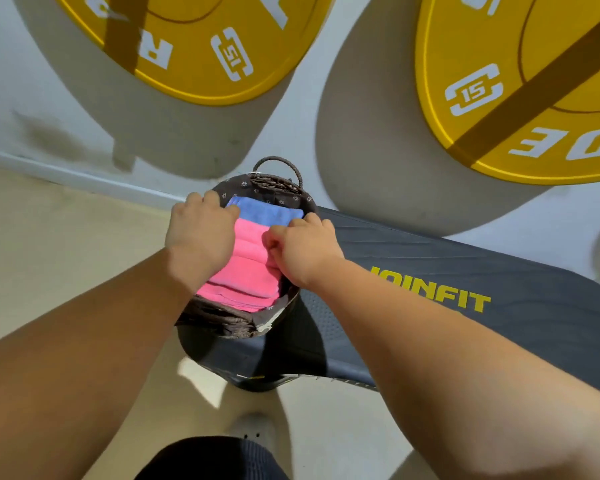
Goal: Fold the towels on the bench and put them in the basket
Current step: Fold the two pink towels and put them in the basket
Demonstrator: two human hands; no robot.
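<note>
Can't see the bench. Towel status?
Hands: left hand and right hand on pink towel, right gripping its edge. Pink and blue towel both in basket. Nothing in the way.

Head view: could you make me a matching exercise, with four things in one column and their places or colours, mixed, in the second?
Things
1. blue towel
2. pink towel
3. basket
4. weight plate

Places or colours
A. on the end of the bench
B. yellow
C. in the basket, nearer part
D. in the basket, far end

Pairs: 1-D, 2-C, 3-A, 4-B
</note>
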